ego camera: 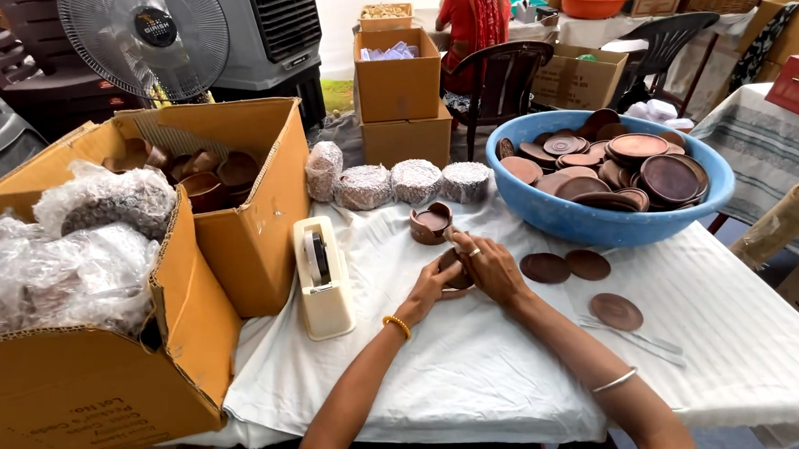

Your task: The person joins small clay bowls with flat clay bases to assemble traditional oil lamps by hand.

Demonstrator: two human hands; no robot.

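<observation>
Your left hand (432, 289) and right hand (488, 267) close together around a small brown clay cup (457, 272), held between them just above the white tablecloth (480, 366). It looks stiff, light and breakable; grip its sides. A tape dispenser (322, 276) stands left; a blue basin (599, 214) of clay lids sits right.

Both forearms reach forward and slant inward, so the hands meet near the middle. The left hand (430, 291) lies low, its fingers curled inward and thumb up against the other hand. The right hand (488, 267) sits just above and beside it, knuckles raised, fingers (463, 245) bent and closed in. The wrists stay apart while the fingertips touch.
</observation>
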